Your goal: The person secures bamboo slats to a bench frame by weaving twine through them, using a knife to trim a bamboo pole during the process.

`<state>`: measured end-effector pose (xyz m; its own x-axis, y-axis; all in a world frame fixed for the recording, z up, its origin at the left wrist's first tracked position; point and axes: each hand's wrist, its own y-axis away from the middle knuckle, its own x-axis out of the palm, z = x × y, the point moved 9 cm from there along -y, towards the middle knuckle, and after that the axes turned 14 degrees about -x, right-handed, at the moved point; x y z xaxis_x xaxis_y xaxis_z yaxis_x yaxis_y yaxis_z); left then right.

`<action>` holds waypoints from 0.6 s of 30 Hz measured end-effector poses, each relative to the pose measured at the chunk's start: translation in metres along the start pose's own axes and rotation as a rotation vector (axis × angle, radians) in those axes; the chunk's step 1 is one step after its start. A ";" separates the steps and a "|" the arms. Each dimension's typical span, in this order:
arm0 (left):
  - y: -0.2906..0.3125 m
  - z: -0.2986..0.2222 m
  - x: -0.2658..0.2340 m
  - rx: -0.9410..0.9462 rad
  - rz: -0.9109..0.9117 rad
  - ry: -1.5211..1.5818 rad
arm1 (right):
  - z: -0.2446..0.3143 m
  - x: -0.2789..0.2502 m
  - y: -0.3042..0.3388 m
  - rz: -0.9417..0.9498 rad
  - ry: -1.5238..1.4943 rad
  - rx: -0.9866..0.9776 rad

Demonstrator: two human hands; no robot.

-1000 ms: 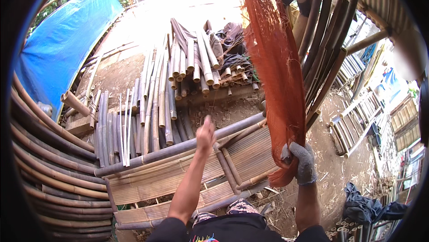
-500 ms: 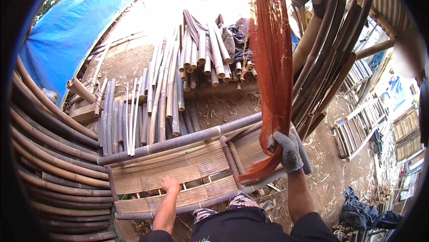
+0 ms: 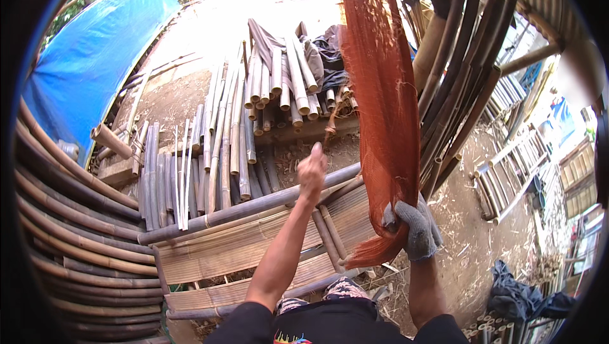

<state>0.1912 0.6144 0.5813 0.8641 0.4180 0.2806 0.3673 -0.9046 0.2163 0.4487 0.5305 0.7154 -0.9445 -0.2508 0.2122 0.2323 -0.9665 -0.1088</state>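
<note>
My right hand (image 3: pixel 415 226), in a grey knit glove, grips the lower end of a long rust-red net (image 3: pixel 388 90). The net runs upward as a bunched strip past the top of the view. Its loose frayed tail hangs below the glove, over the right end of a bamboo slatted bench (image 3: pixel 235 249). My bare left hand (image 3: pixel 312 171) is raised above the bench's far rail, to the left of the net and apart from it. One finger points up, the others look loosely curled, and nothing shows in them.
Stacked bamboo poles (image 3: pixel 222 134) lie beyond the bench. Curved-looking poles (image 3: pixel 89 242) crowd the left side, and dark upright poles (image 3: pixel 469 71) lean at the right. A blue tarp (image 3: pixel 101 58) hangs far left. Dark cloth (image 3: pixel 514 293) lies at the lower right.
My left hand has risen from the bench slats, moving away from me and to the right. The net has spread wider and its upper part has shifted left; the glove still grips it.
</note>
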 end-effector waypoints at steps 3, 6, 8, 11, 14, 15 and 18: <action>0.045 0.157 -0.128 -0.246 -0.200 -0.963 | -0.012 0.004 -0.007 0.027 -0.042 0.027; 0.146 0.247 -0.241 -0.817 -0.189 -1.389 | -0.022 0.004 -0.010 0.042 -0.033 0.052; 0.150 0.193 -0.234 -0.539 -0.331 -1.536 | -0.035 0.009 -0.010 0.041 -0.024 0.088; 0.101 0.056 -0.157 0.144 -0.320 -1.023 | -0.047 0.023 -0.013 0.087 -0.019 0.081; 0.108 -0.113 -0.020 0.477 -0.055 -0.504 | -0.047 0.022 -0.013 0.079 -0.008 0.063; 0.112 -0.139 0.002 0.486 -0.006 -0.421 | -0.045 0.026 -0.014 0.087 -0.013 0.063; 0.112 -0.166 0.036 0.421 0.051 -0.435 | -0.045 0.028 -0.015 0.095 -0.008 0.056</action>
<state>0.2065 0.5420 0.7706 0.9130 0.3807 -0.1465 0.3494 -0.9153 -0.2004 0.4082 0.5401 0.6797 -0.9158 -0.3417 0.2113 0.3335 -0.9398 -0.0746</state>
